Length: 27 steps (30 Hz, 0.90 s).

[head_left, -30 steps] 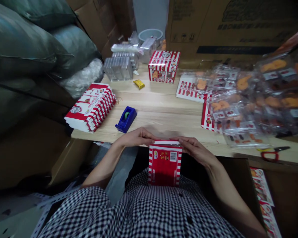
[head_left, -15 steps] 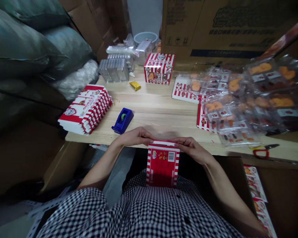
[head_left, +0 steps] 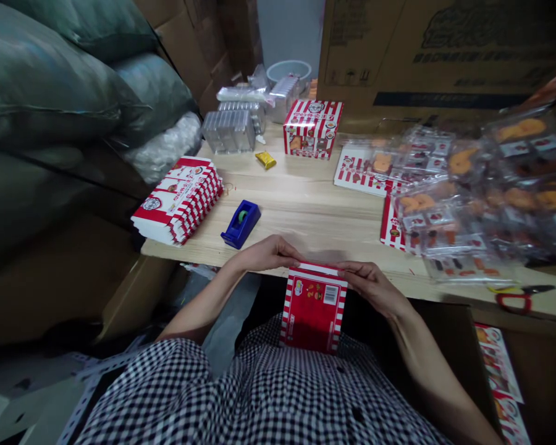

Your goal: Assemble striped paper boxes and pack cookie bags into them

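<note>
A red-and-white striped cardboard box (head_left: 312, 312) is held upright against my body at the table's front edge, its barcoded red panel facing up toward me. My left hand (head_left: 273, 253) pinches the top left corner of the box. At the top right corner, my right hand (head_left: 368, 281) grips it with thumb and fingers. A white flap strip shows along the top edge between both hands. Beyond my left hand a blue tape dispenser (head_left: 241, 224) with green tape sits on the wooden table (head_left: 301, 204).
Flat striped cartons (head_left: 178, 201) are stacked at left. An assembled striped box (head_left: 312, 130), a yellow packet (head_left: 265, 160) and clear plastic trays (head_left: 229, 130) stand at the back. Bagged toy-food packs (head_left: 463, 210) pile up at right, near red-handled scissors (head_left: 514, 300).
The whole view has shifted, so things appear a little further right. Both hands keep the same hold on the box, with hardly any change in its pose.
</note>
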Each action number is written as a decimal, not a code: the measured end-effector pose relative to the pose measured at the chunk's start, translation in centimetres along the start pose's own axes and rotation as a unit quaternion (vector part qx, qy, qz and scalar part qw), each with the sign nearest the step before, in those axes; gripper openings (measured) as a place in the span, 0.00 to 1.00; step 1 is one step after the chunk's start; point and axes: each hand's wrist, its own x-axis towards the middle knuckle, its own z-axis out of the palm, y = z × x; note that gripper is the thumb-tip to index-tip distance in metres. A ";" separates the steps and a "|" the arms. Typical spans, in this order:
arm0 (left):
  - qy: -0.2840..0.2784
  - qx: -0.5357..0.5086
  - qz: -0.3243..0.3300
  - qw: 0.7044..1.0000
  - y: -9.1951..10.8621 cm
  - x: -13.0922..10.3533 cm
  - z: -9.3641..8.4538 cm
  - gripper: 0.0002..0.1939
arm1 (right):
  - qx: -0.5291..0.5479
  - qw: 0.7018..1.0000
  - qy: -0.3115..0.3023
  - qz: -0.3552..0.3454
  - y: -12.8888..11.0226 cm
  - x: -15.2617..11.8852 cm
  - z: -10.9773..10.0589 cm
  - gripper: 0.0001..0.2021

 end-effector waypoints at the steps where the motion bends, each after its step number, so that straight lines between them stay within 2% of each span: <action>1: 0.009 -0.003 0.001 1.000 -0.2 0.0 0.1 0.15 | 0.007 1.000 0.007 0.003 0.1 0.0 0.1 0.16; 5: 0.038 -0.063 -0.022 0.997 -1.3 0.4 0.1 0.15 | 0.016 1.000 0.018 0.013 0.2 0.1 0.3 0.18; 9: 0.013 -0.128 -0.052 0.990 -1.9 0.7 -0.3 0.16 | 0.003 1.000 0.014 0.009 0.3 0.4 0.3 0.19; 12: -0.001 -0.137 -0.056 0.989 -1.7 0.5 -0.6 0.15 | -0.001 1.000 0.013 0.007 0.4 0.4 0.3 0.19; 22: -0.039 -0.086 -0.023 0.995 0.5 -0.6 -0.6 0.13 | -0.007 1.000 0.019 0.004 0.5 0.5 0.4 0.17; 24: -0.028 -0.039 -0.019 0.999 1.2 -0.7 -0.5 0.13 | -0.009 1.000 0.015 0.003 0.4 0.5 0.5 0.17; 27: 0.001 0.085 -0.014 0.996 2.6 -0.7 -0.5 0.14 | -0.022 1.000 0.008 -0.007 0.2 0.7 0.7 0.16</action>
